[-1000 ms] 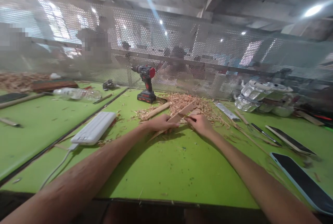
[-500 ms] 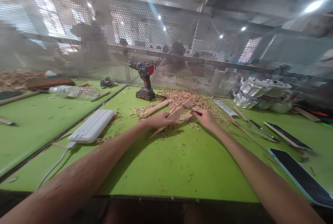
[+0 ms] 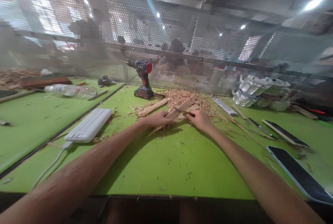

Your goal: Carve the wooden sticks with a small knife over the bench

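Note:
My left hand [image 3: 159, 119] is closed around the lower end of a flat, pale wooden strip [image 3: 184, 106], which slants up and to the right over the green table [image 3: 166, 161]. In my right hand [image 3: 200, 119] is a small carving knife [image 3: 181, 110]. Its dark, thin blade lies across the strip, just beyond my left fingers. Most of the handle is hidden by my right fingers. Behind both hands spreads a heap of wood shavings [image 3: 182, 96]. Another pale wooden piece [image 3: 154, 107] lies to the left of the strip.
A cordless drill [image 3: 143, 80] stands at the back. To the left are a white power bank [image 3: 90, 125] with a cable and a plastic bottle [image 3: 70, 90]. On the right lie a phone [image 3: 299, 173], a pen [image 3: 261, 127] and a foil-wrapped bundle [image 3: 260, 92]. A perforated screen [image 3: 208, 64] rises behind.
My right hand has moved slightly left, bringing the knife blade lower along the strip, closer to my left hand. The whole view has shifted slightly.

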A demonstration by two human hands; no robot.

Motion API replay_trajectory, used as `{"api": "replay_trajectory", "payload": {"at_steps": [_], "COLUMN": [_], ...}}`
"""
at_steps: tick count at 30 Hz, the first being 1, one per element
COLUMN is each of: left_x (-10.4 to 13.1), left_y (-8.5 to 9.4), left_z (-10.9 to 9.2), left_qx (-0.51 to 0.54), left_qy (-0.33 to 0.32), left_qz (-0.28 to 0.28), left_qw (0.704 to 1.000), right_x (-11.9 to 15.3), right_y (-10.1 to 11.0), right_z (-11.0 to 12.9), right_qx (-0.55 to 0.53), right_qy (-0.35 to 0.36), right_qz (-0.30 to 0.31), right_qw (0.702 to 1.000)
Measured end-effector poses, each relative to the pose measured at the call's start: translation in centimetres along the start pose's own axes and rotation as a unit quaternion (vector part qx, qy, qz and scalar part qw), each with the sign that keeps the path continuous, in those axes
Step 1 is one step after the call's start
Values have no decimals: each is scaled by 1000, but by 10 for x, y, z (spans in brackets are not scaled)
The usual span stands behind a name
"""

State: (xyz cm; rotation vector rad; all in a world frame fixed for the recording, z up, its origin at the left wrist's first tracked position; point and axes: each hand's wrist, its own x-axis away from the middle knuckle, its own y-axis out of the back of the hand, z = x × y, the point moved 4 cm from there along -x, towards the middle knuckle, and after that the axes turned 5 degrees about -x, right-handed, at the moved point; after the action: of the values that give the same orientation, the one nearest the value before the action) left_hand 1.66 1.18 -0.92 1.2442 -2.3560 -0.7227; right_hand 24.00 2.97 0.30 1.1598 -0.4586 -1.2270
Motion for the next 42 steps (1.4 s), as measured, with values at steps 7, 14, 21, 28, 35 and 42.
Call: {"api": "replay_trajectory", "payload": {"at_steps": [7,14,21,28,35,42], "left_x": [-2,-2,0,0,0,1], "left_y": [-1,-1,-1,2,3,0], "left_z": [2,4,0,0,-1,-1], "left_qx": [-10,-26,-22,-48,-67,-32], "left_qy": [4,2,8,-3,14,14], "left_qz": [0,0,9,-9,-19,-10], "left_qw": [1000,1000,1000,999,997,999], "right_x": [-3,-6,-5,-2,-5,-1], "right_y": [9,18,18,1,19,-4], "right_z": [-19,-43,-39,-8,-36,-3], "right_qx": [16,-3,-10,27,26,31], "right_qy": [-22,-44,-47,-6,-57,11], "right_qz": [-32,-68,-81,-22,-70,-5], "right_qw": [999,997,996,999,996,999]}}
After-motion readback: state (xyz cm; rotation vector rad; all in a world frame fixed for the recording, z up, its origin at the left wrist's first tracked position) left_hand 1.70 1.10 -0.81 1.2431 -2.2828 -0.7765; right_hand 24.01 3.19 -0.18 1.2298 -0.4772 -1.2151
